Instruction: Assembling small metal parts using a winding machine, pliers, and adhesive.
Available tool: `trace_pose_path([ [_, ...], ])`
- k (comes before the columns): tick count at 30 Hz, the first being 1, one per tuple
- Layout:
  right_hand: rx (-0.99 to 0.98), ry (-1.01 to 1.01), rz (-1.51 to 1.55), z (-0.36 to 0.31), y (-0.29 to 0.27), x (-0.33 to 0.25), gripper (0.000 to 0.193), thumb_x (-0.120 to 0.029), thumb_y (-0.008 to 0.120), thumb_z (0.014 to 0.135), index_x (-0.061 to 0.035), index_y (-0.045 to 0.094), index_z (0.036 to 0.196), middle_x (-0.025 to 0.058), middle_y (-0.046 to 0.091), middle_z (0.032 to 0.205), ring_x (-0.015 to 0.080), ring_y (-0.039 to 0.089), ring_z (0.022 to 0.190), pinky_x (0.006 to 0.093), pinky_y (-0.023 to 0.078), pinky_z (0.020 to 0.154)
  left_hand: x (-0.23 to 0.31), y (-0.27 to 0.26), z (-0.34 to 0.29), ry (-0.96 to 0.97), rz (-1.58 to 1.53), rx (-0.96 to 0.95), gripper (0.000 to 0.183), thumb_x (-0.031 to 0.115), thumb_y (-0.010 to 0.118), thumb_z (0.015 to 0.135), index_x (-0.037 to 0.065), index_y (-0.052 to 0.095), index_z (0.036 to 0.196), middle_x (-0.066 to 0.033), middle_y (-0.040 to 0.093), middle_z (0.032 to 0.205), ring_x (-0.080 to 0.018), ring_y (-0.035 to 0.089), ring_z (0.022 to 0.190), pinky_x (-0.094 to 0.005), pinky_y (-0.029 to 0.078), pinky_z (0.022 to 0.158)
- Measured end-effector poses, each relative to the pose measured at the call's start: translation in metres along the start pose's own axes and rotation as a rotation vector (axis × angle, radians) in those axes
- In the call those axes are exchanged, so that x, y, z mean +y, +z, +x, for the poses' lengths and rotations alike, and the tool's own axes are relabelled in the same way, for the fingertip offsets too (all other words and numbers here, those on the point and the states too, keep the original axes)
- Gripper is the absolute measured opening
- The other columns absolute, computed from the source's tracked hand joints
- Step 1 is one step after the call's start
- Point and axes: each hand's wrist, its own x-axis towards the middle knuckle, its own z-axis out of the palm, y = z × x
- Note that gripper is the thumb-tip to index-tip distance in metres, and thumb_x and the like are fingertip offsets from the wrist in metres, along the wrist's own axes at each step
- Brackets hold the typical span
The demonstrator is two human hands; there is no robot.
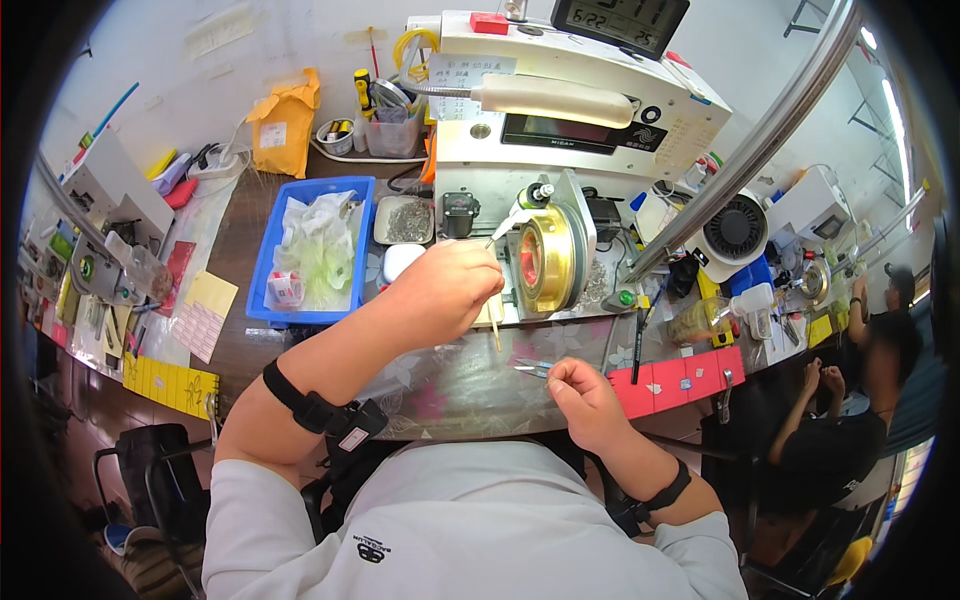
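My left hand [452,290] is closed in a pinch at the front of the bench machine, left of its gold-coloured wheel [547,260]. What the fingertips hold is hidden. A thin wooden stick [496,328] shows just below these fingers; I cannot tell whether they grip it. A white nozzle-like part [504,232] sits right above the hand. Lower and to the right, my right hand [587,398] is shut on metal tweezers [532,368], whose tips point left over the tabletop, apart from the machine.
A blue tray [260,285] with a plastic bag stands left, next to a container of small metal pieces [405,220]. The machine's white housing [465,150] and lamp [550,98] rise ahead. Red foam [690,383] lines the right front edge. Another person [840,400] sits far right.
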Motion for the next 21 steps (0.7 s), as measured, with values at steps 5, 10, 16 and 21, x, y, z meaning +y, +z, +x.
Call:
trace_pose_path([
  [5, -0.021, 0.014, -0.030, 0.004, 0.005, -0.004, 0.001, -0.005, 0.050, 0.091, -0.0055, 0.050, 0.091, -0.0039, 0.047, 0.086, 0.0036, 0.039, 0.075, 0.0199, 0.034, 0.069, 0.028, 0.027, -0.041, 0.030, 0.061, -0.119, 0.014, 0.002, 0.063, 0.066, 0.003, 0.060, 0.080, -0.0105, 0.061, 0.086, -0.0294, 0.059, 0.084, -0.0406, 0.047, 0.073],
  [10, -0.037, -0.046, -0.240, 0.027, 0.023, -0.021, 0.008, -0.010, 0.053, 0.090, -0.0023, 0.052, 0.088, -0.0003, 0.050, 0.080, 0.0081, 0.046, 0.074, 0.0244, 0.041, 0.067, 0.033, 0.009, -0.045, -0.010, 0.082, -0.180, 0.019, 0.002, 0.059, 0.068, 0.004, 0.060, 0.086, -0.0107, 0.062, 0.093, -0.0291, 0.060, 0.091, -0.0382, 0.047, 0.080],
  [16, 0.059, -0.313, -0.407, 0.080, 0.067, -0.015, 0.011, -0.011, 0.053, 0.090, -0.0003, 0.052, 0.088, 0.0038, 0.050, 0.077, 0.0111, 0.047, 0.070, 0.0280, 0.041, 0.063, -0.042, -0.035, -0.049, -0.250, 0.311, 0.438, 0.013, 0.005, 0.052, 0.080, 0.002, 0.060, 0.089, -0.0143, 0.063, 0.099, -0.0325, 0.059, 0.097, -0.0414, 0.047, 0.082],
  [21, 0.356, -0.325, -0.195, 0.120, 0.083, -0.004, 0.012, -0.012, 0.049, 0.094, -0.0002, 0.050, 0.090, 0.0013, 0.048, 0.071, 0.0069, 0.043, 0.062, 0.0239, 0.038, 0.055, -0.040, -0.020, -0.084, -0.478, 0.444, -0.086, 0.013, 0.014, 0.057, 0.085, 0.004, 0.064, 0.088, -0.0131, 0.065, 0.092, -0.0303, 0.063, 0.084, -0.0391, 0.050, 0.070],
])
